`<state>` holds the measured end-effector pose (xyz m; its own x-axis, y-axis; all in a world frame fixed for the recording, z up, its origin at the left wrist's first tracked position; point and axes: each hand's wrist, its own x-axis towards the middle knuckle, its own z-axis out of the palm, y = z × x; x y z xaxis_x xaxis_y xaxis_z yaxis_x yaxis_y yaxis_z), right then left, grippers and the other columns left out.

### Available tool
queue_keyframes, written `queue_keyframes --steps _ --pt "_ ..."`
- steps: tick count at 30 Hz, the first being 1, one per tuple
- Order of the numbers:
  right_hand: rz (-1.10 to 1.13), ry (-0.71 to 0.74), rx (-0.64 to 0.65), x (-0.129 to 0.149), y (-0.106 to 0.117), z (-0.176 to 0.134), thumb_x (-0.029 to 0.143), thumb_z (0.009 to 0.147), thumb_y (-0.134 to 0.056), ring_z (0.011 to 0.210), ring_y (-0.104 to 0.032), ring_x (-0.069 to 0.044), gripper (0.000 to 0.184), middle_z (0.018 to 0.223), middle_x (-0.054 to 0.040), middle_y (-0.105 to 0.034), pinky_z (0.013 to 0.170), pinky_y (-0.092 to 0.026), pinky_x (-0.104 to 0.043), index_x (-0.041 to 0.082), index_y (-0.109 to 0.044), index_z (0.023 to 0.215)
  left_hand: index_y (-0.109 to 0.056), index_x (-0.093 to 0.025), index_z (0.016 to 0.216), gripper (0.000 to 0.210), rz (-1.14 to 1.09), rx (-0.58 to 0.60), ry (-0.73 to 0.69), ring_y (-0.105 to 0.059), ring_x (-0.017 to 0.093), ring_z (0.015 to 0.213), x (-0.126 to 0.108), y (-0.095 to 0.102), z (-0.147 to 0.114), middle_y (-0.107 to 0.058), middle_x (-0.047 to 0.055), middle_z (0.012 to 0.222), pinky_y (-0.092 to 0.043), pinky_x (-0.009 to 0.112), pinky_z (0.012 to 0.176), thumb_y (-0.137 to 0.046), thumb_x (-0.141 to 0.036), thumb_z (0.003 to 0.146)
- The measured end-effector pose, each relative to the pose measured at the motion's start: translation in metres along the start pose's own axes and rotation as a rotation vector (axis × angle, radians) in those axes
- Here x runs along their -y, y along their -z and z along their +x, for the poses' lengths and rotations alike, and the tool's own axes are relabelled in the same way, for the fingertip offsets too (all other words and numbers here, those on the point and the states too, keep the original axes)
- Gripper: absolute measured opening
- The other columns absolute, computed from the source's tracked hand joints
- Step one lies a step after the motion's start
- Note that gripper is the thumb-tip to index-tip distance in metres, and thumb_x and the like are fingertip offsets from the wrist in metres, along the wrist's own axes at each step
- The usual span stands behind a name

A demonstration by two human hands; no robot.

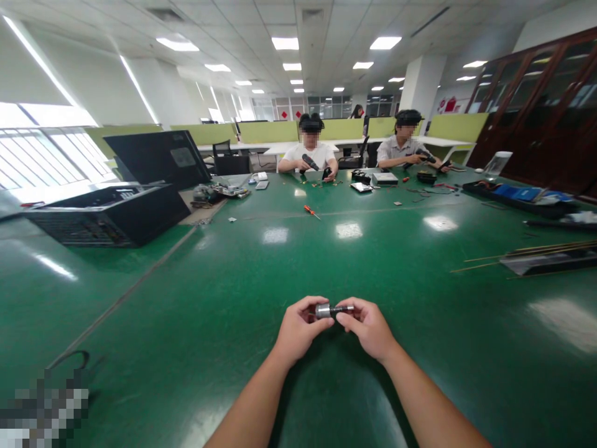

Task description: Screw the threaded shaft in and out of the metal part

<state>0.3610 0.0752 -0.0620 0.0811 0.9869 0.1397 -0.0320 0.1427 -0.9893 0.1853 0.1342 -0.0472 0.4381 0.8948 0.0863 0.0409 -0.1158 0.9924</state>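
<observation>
Metal part [328,310] is held approx. horiz. btwn L hand [299,331] & R hand [370,331], pointed L to R. Wide, shiny silver cyl. end [322,310] is gripped at L; thinner dark shaft [344,308] w/ lighter tip is pinched at R. Whether 1 pc. or 2 joined can't be told.

No wording, brand or number can be read. A pale, label-like rectangle [181,157] on the dark panel [140,152] near the left edge of the desk [261,261] is too small to make out. Beyond the desk's far edge, two red diamond-shaped signs [284,115] in the background carry nothing legible at this distance.
</observation>
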Motion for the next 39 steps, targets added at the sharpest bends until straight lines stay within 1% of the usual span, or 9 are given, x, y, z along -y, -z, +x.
queue_keyframes --steps 10,20,30,39 --pt "-0.122 -0.042 -0.052 -0.003 -0.002 0.001 0.031 0.078 -0.068 0.059 -0.051 -0.014 0.019 0.067 0.0001 -0.061 0.056 -0.038 -0.025 0.016 -0.069 0.089 -0.073 -0.017 0.094 0.035 0.006 -0.029 -0.020 -0.062 0.019 0.085 -0.002 -0.002 0.000 -0.067 0.006 0.094 -0.050 0.028 0.075 -0.084 -0.020 0.061" --pt "-0.039 -0.055 -0.065 0.002 -0.002 0.002 0.034 0.078 -0.069 0.056 -0.050 -0.012 0.020 0.065 0.0007 -0.059 0.055 -0.039 -0.025 0.015 -0.068 0.086 -0.073 -0.017 0.099 0.040 -0.007 -0.032 0.003 -0.065 0.021 0.086 0.001 -0.001 0.001 -0.070 0.007 0.094 -0.052 0.031 0.080 -0.085 -0.024 0.061" --pt "-0.035 -0.048 -0.070 0.003 -0.001 0.001 0.033 0.079 -0.068 0.055 -0.049 -0.012 0.019 0.066 0.0003 -0.059 0.054 -0.039 -0.025 0.016 -0.067 0.086 -0.073 -0.016 0.098 0.042 -0.034 -0.050 0.026 -0.067 0.022 0.085 -0.002 -0.003 0.000 -0.072 0.007 0.094 -0.054 0.031 0.080 -0.086 -0.024 0.060" --pt "-0.032 -0.052 -0.076 0.002 -0.001 0.001 0.035 0.079 -0.068 0.054 -0.049 -0.011 0.020 0.064 0.0014 -0.058 0.053 -0.039 -0.024 0.016 -0.066 0.085 -0.072 -0.016 0.100 0.039 -0.055 -0.054 0.058 -0.069 0.020 0.083 -0.008 -0.005 -0.003 -0.075 0.007 0.092 -0.053 0.030 0.081 -0.084 -0.027 0.064"
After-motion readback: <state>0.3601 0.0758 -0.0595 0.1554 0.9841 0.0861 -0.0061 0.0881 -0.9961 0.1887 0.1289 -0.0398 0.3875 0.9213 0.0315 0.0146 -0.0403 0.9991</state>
